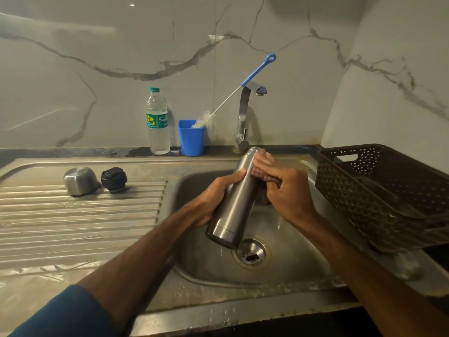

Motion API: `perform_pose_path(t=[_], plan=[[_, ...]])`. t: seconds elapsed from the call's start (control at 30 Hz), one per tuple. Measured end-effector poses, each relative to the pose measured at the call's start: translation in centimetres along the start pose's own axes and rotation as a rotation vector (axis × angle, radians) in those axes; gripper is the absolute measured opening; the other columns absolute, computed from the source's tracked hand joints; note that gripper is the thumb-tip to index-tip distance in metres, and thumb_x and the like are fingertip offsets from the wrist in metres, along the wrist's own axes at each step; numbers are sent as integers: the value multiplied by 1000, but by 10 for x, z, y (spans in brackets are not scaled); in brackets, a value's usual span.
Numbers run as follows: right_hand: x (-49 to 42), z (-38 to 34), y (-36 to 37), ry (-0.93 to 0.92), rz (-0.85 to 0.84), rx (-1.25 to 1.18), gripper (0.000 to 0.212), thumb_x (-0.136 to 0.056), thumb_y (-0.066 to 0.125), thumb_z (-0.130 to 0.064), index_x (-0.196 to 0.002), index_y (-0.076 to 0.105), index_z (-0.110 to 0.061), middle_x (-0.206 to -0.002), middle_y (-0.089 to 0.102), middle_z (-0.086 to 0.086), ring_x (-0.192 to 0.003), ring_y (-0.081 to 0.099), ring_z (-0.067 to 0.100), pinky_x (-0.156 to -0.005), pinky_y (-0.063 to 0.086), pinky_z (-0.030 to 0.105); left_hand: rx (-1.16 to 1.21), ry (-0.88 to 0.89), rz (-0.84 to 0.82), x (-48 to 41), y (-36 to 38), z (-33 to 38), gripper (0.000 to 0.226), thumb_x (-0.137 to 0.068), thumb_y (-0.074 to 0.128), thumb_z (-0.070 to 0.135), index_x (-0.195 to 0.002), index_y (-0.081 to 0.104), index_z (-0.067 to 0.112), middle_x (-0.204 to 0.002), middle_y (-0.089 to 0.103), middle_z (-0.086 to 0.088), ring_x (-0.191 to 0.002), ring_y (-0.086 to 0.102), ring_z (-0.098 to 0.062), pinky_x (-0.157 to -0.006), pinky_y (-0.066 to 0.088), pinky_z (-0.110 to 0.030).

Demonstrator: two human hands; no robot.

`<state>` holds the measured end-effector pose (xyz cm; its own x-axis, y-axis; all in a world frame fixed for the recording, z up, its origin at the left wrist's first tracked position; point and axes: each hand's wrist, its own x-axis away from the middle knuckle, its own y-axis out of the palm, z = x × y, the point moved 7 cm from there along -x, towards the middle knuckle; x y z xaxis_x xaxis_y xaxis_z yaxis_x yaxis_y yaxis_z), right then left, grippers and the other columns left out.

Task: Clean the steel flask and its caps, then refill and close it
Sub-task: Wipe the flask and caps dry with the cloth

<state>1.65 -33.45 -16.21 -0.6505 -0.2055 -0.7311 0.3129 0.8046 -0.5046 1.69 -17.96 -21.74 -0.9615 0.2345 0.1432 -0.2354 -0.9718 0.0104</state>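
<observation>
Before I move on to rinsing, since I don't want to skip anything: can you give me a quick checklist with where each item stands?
1. Left hand grips the cylindrical steel flask over the steel sink basin: ok.
2. Right hand holds the reddish cloth against the flask: ok.
3. Domed steel cap and black round stopper off, on the ribbed drainboard: ok.
4. Chrome tap running: not ok, no stream shows.
5. Flask's inside clean: cannot tell, mouth faces away.
6. Blue-handled bottle brush ready in the blue plastic cup: ok.
</observation>
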Motion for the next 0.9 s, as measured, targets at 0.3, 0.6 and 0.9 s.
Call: perform_pose_path(t=[0.3,0.6,0.9], plan=[[-8,19,-6,128,-15,66,63,-87,56,18,-143,57,-9,-148,57,6,-142,49,17,-118,41,40,-106,-56,-57,-1,0,-5,63,-95,54,64,-115,67,6,-90,77,-10,-74,72,-19,-67,59,-29],[-3,-2,7,21,-65,21,64,-83,56,19,-141,60,-9,-146,58,5,-140,52,17,-115,43,32,73,-12,-23,-1,-14,3,63,-97,54,59,-123,64,2,-101,76,-20,-80,72,-26,-70,61,-33],[-9,19,-15,123,36,83,62,-85,59,16,-143,58,-6,-140,63,8,-130,61,18,-112,45,29,168,-80,-156,3,5,0,64,-97,54,58,-130,61,3,-106,73,-16,-86,71,-25,-78,61,-36]])
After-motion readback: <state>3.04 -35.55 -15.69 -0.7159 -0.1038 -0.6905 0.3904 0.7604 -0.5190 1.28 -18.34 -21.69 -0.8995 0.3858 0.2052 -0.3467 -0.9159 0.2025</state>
